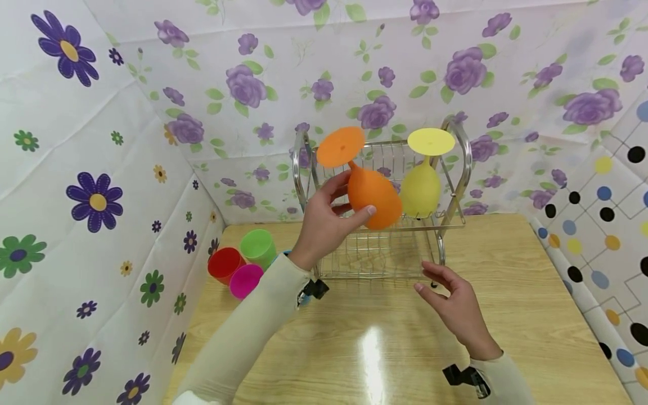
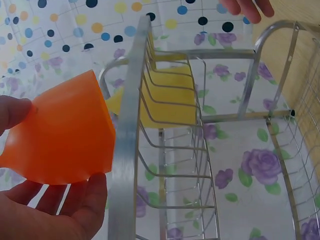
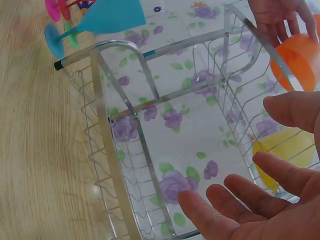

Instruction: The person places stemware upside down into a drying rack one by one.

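Observation:
My left hand [image 1: 326, 216] grips an orange plastic goblet [image 1: 374, 197] by its bowl, thumb in front and fingers behind. The goblet is upside down and tilted, its round foot up, over the upper tier of a metal dish rack [image 1: 395, 228]. In the left wrist view, the goblet's rim [image 2: 107, 127] is right at the rack's front bar. Beside it, a yellow goblet [image 1: 422, 188] stands upside down in the upper tier. My right hand [image 1: 458, 306] is near the rack's lower right corner, fingers apart, holding nothing.
Left of the rack stand a red goblet [image 1: 226, 265], a green one [image 1: 258, 247] and a pink one [image 1: 246, 281]. A blue goblet [image 3: 112, 19] is by the rack's left end, mostly behind my left sleeve in the head view. Patterned cloth walls surround the wooden table [image 1: 405, 349].

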### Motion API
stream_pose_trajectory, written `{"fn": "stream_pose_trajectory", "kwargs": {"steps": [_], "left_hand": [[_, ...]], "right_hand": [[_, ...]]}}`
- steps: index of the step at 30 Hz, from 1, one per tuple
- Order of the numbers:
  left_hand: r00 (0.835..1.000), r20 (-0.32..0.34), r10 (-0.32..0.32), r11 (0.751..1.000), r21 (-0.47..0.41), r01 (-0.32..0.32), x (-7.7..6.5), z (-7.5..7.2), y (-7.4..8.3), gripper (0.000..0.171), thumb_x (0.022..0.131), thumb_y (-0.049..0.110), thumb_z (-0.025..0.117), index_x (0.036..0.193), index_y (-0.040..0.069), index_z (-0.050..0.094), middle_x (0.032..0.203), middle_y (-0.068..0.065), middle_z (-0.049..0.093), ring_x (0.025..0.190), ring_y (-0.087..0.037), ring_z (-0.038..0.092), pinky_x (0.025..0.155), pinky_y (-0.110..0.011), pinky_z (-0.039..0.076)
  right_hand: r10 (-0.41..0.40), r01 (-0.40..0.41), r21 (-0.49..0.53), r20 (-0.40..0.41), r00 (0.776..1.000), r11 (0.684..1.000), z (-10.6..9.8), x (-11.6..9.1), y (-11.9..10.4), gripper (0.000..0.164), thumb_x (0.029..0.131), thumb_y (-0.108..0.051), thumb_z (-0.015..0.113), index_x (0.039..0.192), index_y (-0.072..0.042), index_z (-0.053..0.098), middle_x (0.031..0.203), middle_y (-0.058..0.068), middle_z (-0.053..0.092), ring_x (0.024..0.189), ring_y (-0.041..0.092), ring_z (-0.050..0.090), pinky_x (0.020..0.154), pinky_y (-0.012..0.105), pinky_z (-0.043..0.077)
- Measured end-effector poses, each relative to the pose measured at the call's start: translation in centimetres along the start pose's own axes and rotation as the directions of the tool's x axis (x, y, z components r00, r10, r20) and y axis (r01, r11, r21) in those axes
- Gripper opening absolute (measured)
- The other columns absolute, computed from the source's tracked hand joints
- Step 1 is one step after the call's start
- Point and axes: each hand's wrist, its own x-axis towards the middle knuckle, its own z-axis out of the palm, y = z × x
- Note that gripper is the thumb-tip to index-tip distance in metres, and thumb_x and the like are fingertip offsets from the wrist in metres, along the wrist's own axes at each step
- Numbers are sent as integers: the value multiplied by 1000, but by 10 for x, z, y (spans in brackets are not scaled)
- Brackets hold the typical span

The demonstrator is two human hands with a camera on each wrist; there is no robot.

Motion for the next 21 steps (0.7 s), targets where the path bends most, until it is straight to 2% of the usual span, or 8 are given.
{"fn": "stream_pose_trajectory", "kwargs": {"steps": [4,10,21], "left_hand": [[999,3,-40,998,49,40,16,2,-4,73,89,25,86,154,16,54,148,0,61,130,-18,63,102,-36,61],[996,12,-94,989,116,92,34,7,-13,72,90,24,86,154,18,53,148,0,60,132,-19,61,104,-35,60],[978,75,-192,940,300,162,54,10,-23,74,92,20,84,157,13,49,151,-5,59,138,-24,60,105,-37,60]], "right_hand": [[5,-5,-15,-11,1000,1000,-1,3,3,55,102,-38,73,151,-18,58,151,6,58,136,18,56,89,15,58],[18,-18,-11,-15,1000,1000,-3,5,5,56,101,-38,73,150,-16,58,150,7,59,137,25,56,88,14,58],[40,-40,-19,-25,999,999,-7,3,7,59,101,-41,73,152,-15,56,151,10,58,140,31,55,88,13,56]]}}
